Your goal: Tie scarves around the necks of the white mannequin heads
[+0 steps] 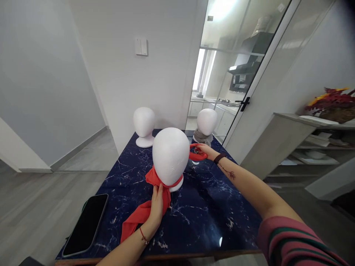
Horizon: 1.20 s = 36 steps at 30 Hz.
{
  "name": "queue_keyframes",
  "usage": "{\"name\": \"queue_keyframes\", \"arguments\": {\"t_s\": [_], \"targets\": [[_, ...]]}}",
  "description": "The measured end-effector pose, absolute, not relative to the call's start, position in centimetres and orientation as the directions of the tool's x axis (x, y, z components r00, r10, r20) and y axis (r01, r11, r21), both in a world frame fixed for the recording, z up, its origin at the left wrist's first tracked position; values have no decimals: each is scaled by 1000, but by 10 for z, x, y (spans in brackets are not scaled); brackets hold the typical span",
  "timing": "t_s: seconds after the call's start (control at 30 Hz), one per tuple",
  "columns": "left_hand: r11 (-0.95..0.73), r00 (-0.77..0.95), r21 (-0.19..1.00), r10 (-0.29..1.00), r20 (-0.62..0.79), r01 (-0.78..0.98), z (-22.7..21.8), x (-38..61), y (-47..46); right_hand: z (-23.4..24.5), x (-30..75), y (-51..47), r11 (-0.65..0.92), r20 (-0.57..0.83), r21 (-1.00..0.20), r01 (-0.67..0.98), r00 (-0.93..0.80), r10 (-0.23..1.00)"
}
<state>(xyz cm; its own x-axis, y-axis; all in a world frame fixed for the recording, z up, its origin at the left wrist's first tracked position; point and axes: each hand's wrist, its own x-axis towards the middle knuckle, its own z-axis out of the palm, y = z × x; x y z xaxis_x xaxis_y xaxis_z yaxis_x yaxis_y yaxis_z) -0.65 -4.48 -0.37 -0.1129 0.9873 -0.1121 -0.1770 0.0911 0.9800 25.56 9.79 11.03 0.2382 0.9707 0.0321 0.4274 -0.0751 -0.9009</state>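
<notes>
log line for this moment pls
left hand: holds red scarf at neck of front foam head | right hand: holds scarf's other end right of head | nearby: phone left on table

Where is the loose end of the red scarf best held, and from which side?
Probably pinch the red scarf at its flat tail on the table, below the left hand, coming from the near left. There it lies spread and free; higher up it bunches at the foam head.

White walls (pixel 41 74), grey wood floor (pixel 33 207). Glass door (pixel 235 66) shows a bright kitchen (pixel 219 99) behind. Open shelf unit (pixel 305 147) stands at right.
</notes>
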Motion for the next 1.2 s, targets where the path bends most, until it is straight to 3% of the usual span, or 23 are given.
{"name": "queue_keyframes", "arguments": {"t_s": [0.1,0.2,0.3,0.4,0.5,0.6,0.7,0.77,0.83,0.9,0.97,1.07,1.2], "targets": [[76,-109,968,988,-105,-241,-3,-8,-46,114,266,80,-42,116,-831,555,247,962],[102,-87,973,989,-123,-208,-5,-19,-45,113,271,55,10,67,-840,543,85,994],[82,-172,997,982,-80,5,-4,-42,-38,103,266,22,-65,-81,-965,253,-55,995],[-42,-202,943,973,114,331,6,-67,-25,82,244,-13,-154,-152,-987,-45,-48,987],[-159,-93,739,953,287,654,21,-83,-12,57,208,-42,-199,-209,-939,-279,7,978],[-238,84,446,937,338,863,35,-87,-5,37,167,-60,-202,-244,-865,-460,33,969],[-418,338,186,875,347,889,46,-84,-6,27,133,-67,-160,-219,-822,-546,44,975],[-517,460,108,825,327,849,51,-82,-8,24,118,-67,-127,-194,-820,-558,62,979],[-557,488,123,799,352,822,52,-84,-9,22,109,-65,-100,-178,-831,-547,92,980],[-539,416,220,803,427,813,48,-91,-6,19,105,-62,-88,-177,-846,-525,122,977],[-457,241,390,839,488,800,43,-102,2,16,105,-61,-90,-183,-853,-514,133,974],[-285,-56,627,883,467,725,42,-118,17,12,107,-60,-105,-193,-853,-512,122,974],[-126,-256,726,884,391,676,59,-124,24,9,107,-61,-102,-191,-854,-509,124,974]]}}
